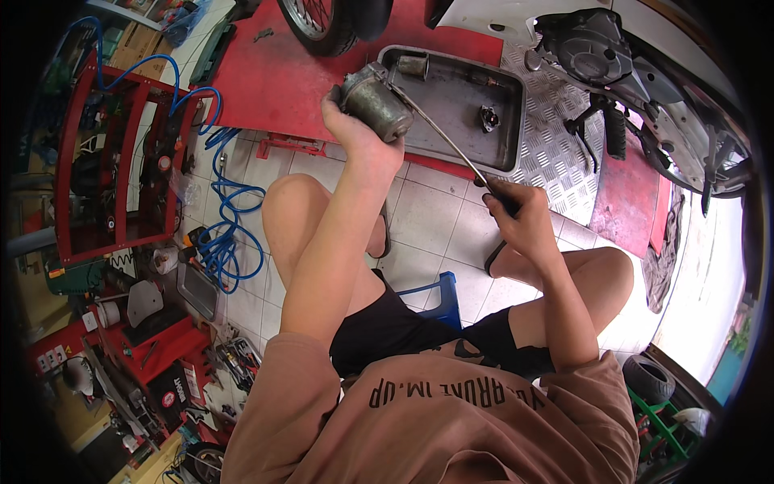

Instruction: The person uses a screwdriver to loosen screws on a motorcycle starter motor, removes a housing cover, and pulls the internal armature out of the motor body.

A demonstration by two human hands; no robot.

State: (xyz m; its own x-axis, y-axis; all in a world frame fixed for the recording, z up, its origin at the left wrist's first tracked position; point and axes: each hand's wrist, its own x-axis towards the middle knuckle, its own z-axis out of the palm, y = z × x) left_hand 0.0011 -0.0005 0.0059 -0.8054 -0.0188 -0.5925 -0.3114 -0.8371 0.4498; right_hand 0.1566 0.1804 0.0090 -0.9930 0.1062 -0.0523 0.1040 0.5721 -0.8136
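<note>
My left hand [355, 131] holds up a greasy, dark metal cylinder [376, 106] that looks like a small motor, with a bracketed end at its top. Closed round the dark handle of a long screwdriver [445, 135] is my right hand [522, 216]. The screwdriver's thin shaft slants up and left, and its tip meets the bracketed upper end of the cylinder. Just behind lies a grey metal tray [455, 101]. In it are a short metal sleeve [414, 64], a small dark part [488, 118] and another piece [484, 77] near the far wall.
The tray rests on a red lift platform [266, 81] beside tread plate [556, 121]. A motorcycle engine [592, 52] stands at the right, a wheel [318, 24] at the back. Coiled blue hose [230, 242] and a red tool cart [121, 161] are left. A blue stool [442, 302] is beneath me.
</note>
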